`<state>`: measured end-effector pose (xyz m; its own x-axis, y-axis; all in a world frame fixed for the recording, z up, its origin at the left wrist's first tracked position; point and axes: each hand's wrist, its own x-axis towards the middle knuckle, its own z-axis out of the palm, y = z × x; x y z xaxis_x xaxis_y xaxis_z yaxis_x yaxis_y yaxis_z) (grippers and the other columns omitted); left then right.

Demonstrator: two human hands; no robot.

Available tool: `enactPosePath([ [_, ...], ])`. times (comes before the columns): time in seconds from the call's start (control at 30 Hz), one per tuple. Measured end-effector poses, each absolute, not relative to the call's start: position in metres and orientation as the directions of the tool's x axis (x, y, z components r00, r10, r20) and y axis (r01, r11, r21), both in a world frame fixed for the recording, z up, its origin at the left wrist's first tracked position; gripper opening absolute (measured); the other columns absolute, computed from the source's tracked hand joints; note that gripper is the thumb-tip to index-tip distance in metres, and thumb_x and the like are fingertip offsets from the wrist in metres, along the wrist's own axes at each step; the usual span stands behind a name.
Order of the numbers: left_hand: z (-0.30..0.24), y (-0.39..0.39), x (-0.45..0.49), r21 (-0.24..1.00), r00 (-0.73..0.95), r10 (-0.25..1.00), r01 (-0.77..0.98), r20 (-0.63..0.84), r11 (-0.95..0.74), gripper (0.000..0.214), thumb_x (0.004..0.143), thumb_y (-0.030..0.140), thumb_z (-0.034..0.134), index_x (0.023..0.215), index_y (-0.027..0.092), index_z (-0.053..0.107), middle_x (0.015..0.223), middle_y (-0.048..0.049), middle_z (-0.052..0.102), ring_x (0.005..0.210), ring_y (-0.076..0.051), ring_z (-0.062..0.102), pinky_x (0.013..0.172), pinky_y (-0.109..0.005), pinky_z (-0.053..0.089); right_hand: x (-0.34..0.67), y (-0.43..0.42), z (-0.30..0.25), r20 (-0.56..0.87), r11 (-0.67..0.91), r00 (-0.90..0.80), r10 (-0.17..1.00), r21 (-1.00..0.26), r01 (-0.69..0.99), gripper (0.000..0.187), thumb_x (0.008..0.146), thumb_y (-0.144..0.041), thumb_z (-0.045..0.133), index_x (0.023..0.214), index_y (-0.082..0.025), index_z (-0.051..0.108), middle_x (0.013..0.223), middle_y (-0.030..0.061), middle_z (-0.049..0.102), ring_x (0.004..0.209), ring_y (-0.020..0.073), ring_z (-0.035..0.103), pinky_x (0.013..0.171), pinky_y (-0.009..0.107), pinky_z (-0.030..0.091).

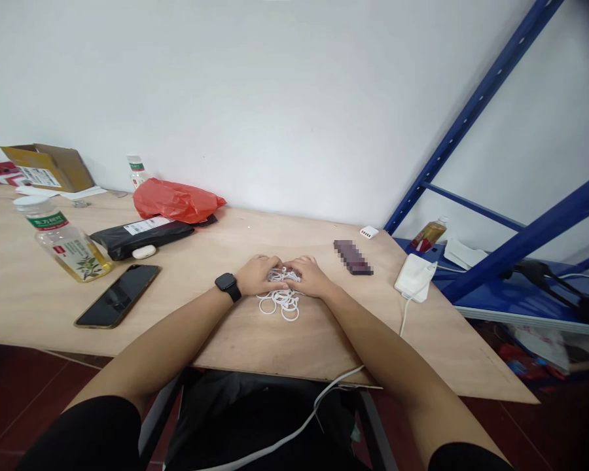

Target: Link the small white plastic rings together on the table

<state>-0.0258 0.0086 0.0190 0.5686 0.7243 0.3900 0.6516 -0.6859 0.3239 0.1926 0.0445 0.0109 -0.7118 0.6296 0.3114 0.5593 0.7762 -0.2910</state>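
Note:
A small heap of white plastic rings (279,302) lies on the wooden table (255,343) in front of me. My left hand (259,275), below a black watch (228,286) on the wrist, curls around the heap from the left. From the right, my right hand (308,277) curls around it, and the fingertips of both hands come close together at the far side. The rings between the palms are partly hidden by my thumbs and fingers. Several rings spill out toward me, lying flat below the thumbs.
To the left are a phone (118,296), a drink bottle (71,252), a black package (140,235), a white case (144,252) and a red bag (174,200). Rightward lie a pixelated dark object (353,257) and a white charger (415,277) with its cable, beside a blue shelf frame (476,208).

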Motion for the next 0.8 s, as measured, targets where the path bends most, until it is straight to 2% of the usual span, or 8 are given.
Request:
enactPosePath([
  [0.1,0.02,0.009,-0.026,0.333,0.566,0.72,0.642,0.403,-0.691,0.048,0.086,0.059,0.056,0.108,0.017,0.058,0.098,-0.0082,0.07,0.091,-0.024,0.066,0.086,-0.036,0.046,0.195,0.047,0.01,0.384,0.755,-0.65,0.656,-0.355,0.552,0.041,0.092,-0.046,0.053,0.124,-0.022,0.061,0.112,0.0075,0.07,0.106,0.023,0.059,0.098,0.039,0.035],
  [0.2,0.019,0.01,-0.027,0.353,0.562,0.732,0.643,0.385,-0.68,0.035,0.09,0.047,0.053,0.108,0.017,0.06,0.099,-0.0078,0.071,0.09,-0.023,0.066,0.083,-0.033,0.048,0.199,0.053,0.006,0.452,0.692,-0.528,0.719,-0.401,0.6,0.037,0.1,-0.037,0.037,0.119,-0.021,0.064,0.114,0.0074,0.07,0.108,0.0216,0.06,0.098,0.038,0.038],
  [0.4,0.012,0.013,-0.027,0.373,0.517,0.763,0.669,0.389,-0.643,0.026,0.087,0.023,0.048,0.108,0.019,0.063,0.104,-0.0055,0.071,0.094,-0.02,0.066,0.086,-0.033,0.05,0.205,0.064,-0.001,0.451,0.591,-0.406,0.795,-0.424,0.686,0.03,0.095,-0.026,0.043,0.113,-0.022,0.066,0.113,0.0059,0.07,0.107,0.0222,0.061,0.096,0.038,0.043],
  [0.53,0.011,0.014,-0.027,0.391,0.459,0.762,0.666,0.457,-0.636,0.024,0.087,0.021,0.047,0.103,0.019,0.066,0.102,-0.0054,0.071,0.096,-0.02,0.065,0.089,-0.035,0.051,0.2,0.057,0.003,0.488,0.642,-0.436,0.757,-0.429,0.636,0.027,0.092,-0.028,0.05,0.111,-0.022,0.067,0.105,0.0068,0.071,0.103,0.0223,0.062,0.095,0.038,0.044],
  [0.63,0.013,0.012,-0.025,0.454,0.399,0.75,0.613,0.528,-0.646,0.022,0.089,0.023,0.048,0.101,0.018,0.065,0.099,-0.0054,0.071,0.092,-0.019,0.066,0.087,-0.033,0.052,0.193,0.047,0.009,0.524,0.706,-0.485,0.7,-0.405,0.581,0.027,0.09,-0.029,0.054,0.112,-0.021,0.067,0.102,0.007,0.071,0.102,0.0226,0.061,0.095,0.038,0.043],
  [0.8,0.016,0.007,-0.02,0.542,0.353,0.76,0.543,0.545,-0.641,0.021,0.091,0.027,0.048,0.099,0.017,0.065,0.092,-0.0051,0.072,0.083,-0.016,0.066,0.077,-0.029,0.054,0.186,0.038,0.014,0.513,0.753,-0.557,0.653,-0.365,0.547,0.026,0.094,-0.032,0.049,0.108,-0.023,0.068,0.102,0.0077,0.071,0.102,0.0228,0.06,0.095,0.039,0.042],
])
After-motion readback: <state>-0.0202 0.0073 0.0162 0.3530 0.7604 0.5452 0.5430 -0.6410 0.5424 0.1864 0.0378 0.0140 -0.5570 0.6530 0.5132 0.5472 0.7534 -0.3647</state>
